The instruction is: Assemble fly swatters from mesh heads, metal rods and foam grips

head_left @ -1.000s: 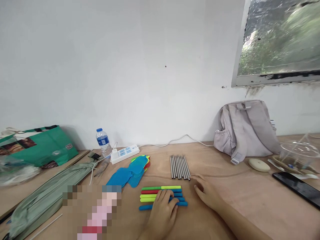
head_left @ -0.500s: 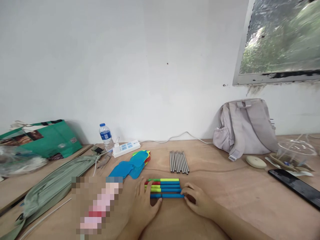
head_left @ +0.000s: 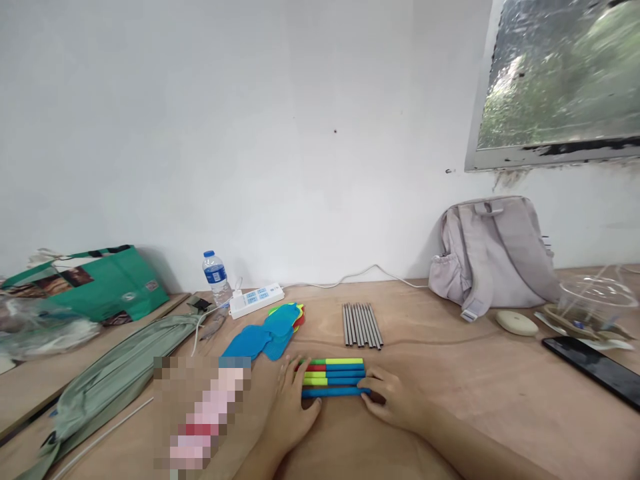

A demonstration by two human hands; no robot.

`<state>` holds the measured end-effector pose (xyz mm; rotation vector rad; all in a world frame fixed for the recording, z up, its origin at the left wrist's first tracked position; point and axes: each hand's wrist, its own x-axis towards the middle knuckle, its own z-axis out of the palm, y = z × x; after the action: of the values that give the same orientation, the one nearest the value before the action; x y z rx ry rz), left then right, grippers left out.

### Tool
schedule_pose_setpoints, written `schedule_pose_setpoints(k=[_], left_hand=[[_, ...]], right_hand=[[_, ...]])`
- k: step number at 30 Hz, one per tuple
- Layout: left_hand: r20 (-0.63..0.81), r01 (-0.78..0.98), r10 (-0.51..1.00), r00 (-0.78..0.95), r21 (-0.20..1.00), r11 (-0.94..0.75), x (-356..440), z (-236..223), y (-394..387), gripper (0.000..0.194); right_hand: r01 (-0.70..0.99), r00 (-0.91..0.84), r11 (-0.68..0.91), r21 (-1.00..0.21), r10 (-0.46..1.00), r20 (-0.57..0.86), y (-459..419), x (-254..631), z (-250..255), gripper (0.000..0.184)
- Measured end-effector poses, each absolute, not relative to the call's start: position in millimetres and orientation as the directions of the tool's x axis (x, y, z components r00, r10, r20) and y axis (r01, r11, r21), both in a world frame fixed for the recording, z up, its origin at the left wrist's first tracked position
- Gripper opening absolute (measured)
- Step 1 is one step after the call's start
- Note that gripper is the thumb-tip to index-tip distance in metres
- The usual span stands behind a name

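A row of coloured sticks [head_left: 334, 377], green, red, yellow and blue, lies side by side on the wooden table [head_left: 480, 393]. My left hand [head_left: 291, 407] rests flat at their left ends, fingers stretched out against them. At the right ends is my right hand [head_left: 395, 402], fingers curled and touching the nearest blue stick. Neither hand lifts anything. Behind the sticks lies a bundle of grey metal rods [head_left: 361, 325].
Blue mesh pieces [head_left: 265, 335] lie left of the rods, with a power strip [head_left: 257, 299] and water bottle [head_left: 217, 277] behind. A green pouch [head_left: 107, 377] and green bag [head_left: 95, 285] sit far left. A grey backpack [head_left: 493, 253], a phone [head_left: 595, 369] and a clear bowl [head_left: 595, 301] stand right.
My left hand slid off the top of the sticks to their left ends. My right hand came in to their right ends. The sticks are now pushed together and aligned.
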<state>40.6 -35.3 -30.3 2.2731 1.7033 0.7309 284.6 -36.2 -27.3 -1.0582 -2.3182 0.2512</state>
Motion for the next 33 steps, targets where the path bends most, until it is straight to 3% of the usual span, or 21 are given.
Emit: schedule_pose_setpoints(k=[10,15,20,23,26,30,33], left_hand=[[0.294,0.777,0.929,0.223,0.522,-0.352,39,-22,-39,0.061],[0.326,0.686,0.888,0.325,0.564,-0.459,41,-8,-51,0.049],[0.42,0.699,0.865,0.273,0.531,-0.478,43,-5,-42,0.032],[0.503,0.751,0.832,0.233,0.451,-0.483,35,-4,-7,0.028],[0.55,0.836,0.826,0.129,0.387,-0.388,20,-5,40,0.039],[0.394,0.935,0.919,-0.029,0.335,-0.114,3,-8,80,0.06],[0.308,0.951,0.951,0.024,0.287,-0.117,-6,-10,85,0.063]], right_hand=[[0.58,-0.312,0.633,-0.513,0.754,0.578,-38,301,-24,0.015],[0.62,-0.212,0.558,-0.551,0.796,0.568,-22,320,-34,0.017],[0.634,-0.235,0.539,-0.554,0.817,0.527,3,328,-38,0.019],[0.641,-0.268,0.558,-0.528,0.807,0.527,25,325,-35,0.021],[0.683,-0.22,0.506,-0.527,0.83,0.512,48,322,-34,0.021],[0.751,-0.176,0.405,-0.522,0.884,0.432,59,327,-36,0.021],[0.762,-0.195,0.373,-0.529,0.911,0.362,52,335,-38,0.021]])
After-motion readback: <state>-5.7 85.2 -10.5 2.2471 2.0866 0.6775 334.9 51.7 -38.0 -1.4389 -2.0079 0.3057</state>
